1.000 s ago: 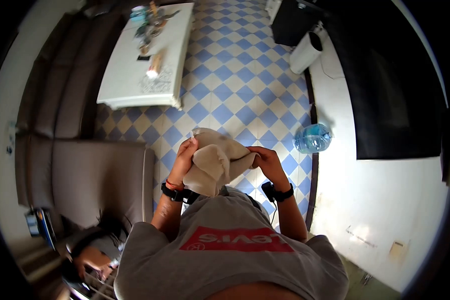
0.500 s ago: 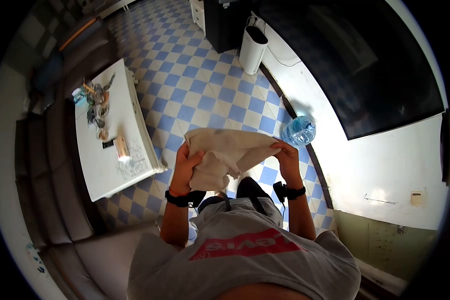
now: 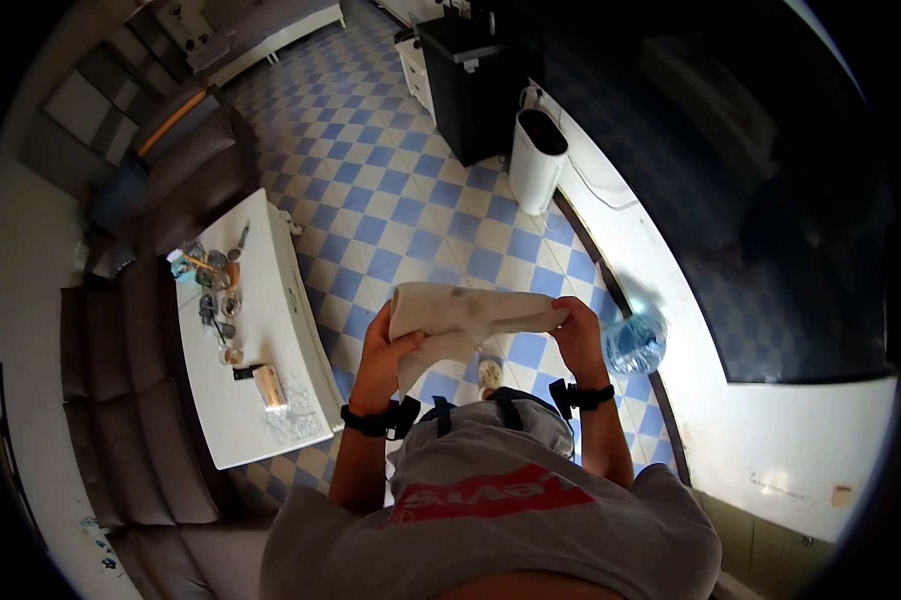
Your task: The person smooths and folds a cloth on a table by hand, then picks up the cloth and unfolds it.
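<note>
A beige cloth (image 3: 471, 312) with a small dark stain stretches between my two hands in front of my body. My left hand (image 3: 379, 358) grips its left end, thumb lying on top. At the other end, my right hand (image 3: 579, 338) pinches the cloth's right tip. The upper edge looks folded over, and a loose flap hangs down below the left half. Fingers behind the cloth are hidden. Both wrists carry black straps with small devices.
A white table (image 3: 256, 340) with several jars and small items stands left, before a brown sofa (image 3: 136, 440). On the right are a large blue water bottle (image 3: 635, 343), a white air purifier (image 3: 538, 165) and a wall-mounted television (image 3: 751, 230). Checkered tiles (image 3: 421, 215) cover the floor.
The cloth has become narrower, its hanging part drawn up, while both hands still hold it. My view has tilted upward, so room objects sit lower. A shoe shows below the cloth.
</note>
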A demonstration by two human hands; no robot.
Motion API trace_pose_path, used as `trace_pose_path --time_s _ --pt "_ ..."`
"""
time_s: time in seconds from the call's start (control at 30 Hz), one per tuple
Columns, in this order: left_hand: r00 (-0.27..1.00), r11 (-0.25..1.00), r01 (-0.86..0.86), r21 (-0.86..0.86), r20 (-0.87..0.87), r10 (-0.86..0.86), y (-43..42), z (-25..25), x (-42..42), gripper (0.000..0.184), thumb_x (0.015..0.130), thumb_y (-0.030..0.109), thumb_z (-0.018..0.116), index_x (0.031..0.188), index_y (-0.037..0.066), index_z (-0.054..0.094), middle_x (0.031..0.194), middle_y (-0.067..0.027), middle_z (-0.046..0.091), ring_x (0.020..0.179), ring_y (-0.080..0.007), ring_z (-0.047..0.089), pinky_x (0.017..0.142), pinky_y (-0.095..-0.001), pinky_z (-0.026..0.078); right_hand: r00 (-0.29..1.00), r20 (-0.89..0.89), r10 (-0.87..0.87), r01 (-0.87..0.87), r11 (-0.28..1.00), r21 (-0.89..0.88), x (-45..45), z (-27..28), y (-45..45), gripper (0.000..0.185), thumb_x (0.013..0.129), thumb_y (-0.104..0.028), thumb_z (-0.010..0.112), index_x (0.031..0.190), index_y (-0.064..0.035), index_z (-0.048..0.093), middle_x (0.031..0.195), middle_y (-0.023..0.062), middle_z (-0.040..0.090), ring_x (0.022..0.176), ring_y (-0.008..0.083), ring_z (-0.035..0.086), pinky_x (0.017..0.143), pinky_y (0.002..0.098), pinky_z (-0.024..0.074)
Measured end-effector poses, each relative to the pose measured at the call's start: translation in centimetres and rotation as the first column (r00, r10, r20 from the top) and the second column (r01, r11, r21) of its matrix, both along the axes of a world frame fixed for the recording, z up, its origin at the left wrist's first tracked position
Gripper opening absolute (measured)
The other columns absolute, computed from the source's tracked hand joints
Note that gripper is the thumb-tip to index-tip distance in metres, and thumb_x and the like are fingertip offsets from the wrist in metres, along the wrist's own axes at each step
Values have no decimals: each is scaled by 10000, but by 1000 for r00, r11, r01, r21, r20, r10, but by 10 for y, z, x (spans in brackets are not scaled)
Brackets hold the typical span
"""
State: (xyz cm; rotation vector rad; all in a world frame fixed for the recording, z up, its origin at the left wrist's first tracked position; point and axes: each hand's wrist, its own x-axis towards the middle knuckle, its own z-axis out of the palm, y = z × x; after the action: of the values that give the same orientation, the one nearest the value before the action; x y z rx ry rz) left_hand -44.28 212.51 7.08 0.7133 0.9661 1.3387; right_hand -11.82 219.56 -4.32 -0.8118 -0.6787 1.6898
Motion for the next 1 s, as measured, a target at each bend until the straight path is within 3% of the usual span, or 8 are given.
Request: trace_pose_path --time_s 0.17,0.27,0.33,0.57,0.67,0.73,0.87,1.0 --pt "992 994 -108 -14 -66 107 81 -17 -20 443 939 -15 638 1376 -17 569 1229 -88 691 1099 -167 672 944 -314 546 968 145 206 -206 978 -11 -40 11 119 284 939 15 606 1218 -38 610 1128 80 671 1017 172 656 875 315 557" --pt "977 980 -177 -88 -133 164 127 -27 -44 343 977 47 631 1311 -36 625 1149 -73 722 1010 -139 683 871 -296 547 953 191 237 -241 970 -2 -63 42 168 306 928 28 612 1224 -46 609 1143 80 680 1030 174 664 912 314 550" --pt "946 971 -211 -114 -274 174 162 -37 -68 304 1000 88 626 1275 -41 650 1113 -64 733 974 -130 685 850 -289 545 948 219 231 -237 971 5 -78 18 209 395 921 46 616 1305 -36 578 1139 88 693 1032 177 672 923 322 551" --pt "928 987 -153 -56 -350 124 307 -68 -158 323 1047 191 610 1254 -50 665 1082 -49 728 944 -106 658 833 -278 531 914 325 243 -255 967 -6 -157 -4 337 529 945 17 649 1450 -23 499 1183 110 711 1075 180 672 942 324 541" --pt "945 990 -118 -71 -314 90 391 -67 -192 332 1052 207 611 1256 -49 666 1092 -53 725 945 -108 655 832 -280 530 888 425 175 -192 981 -3 -183 14 400 470 954 -2 655 1410 -7 545 1165 91 719 1058 171 679 944 317 540" --pt "961 992 -106 -68 -263 85 455 -56 -208 334 1054 215 612 1254 -48 667 1104 -57 726 951 -111 657 836 -281 531 866 495 69 -121 990 73 -195 22 443 321 965 -68 696 1273 15 655 1058 57 737 951 122 672 864 277 535" --pt "920 995 72 72 -390 -38 550 -22 -223 327 1059 209 619 1268 -39 656 1044 -16 708 875 -82 594 791 -261 499 720 682 -131 -30 975 219 -204 20 500 225 972 -136 727 1142 12 726 931 11 738 832 71 635 737 251 512" --pt "911 993 61 97 -412 -15 611 -31 -238 349 1038 238 663 1272 -22 660 1048 -8 701 900 -70 567 810 -244 473 587 734 -341 109 932 346 -214 -11 549 206 924 -105 770 1111 -20 749 1126 88 705 922 152 702 749 281 565"
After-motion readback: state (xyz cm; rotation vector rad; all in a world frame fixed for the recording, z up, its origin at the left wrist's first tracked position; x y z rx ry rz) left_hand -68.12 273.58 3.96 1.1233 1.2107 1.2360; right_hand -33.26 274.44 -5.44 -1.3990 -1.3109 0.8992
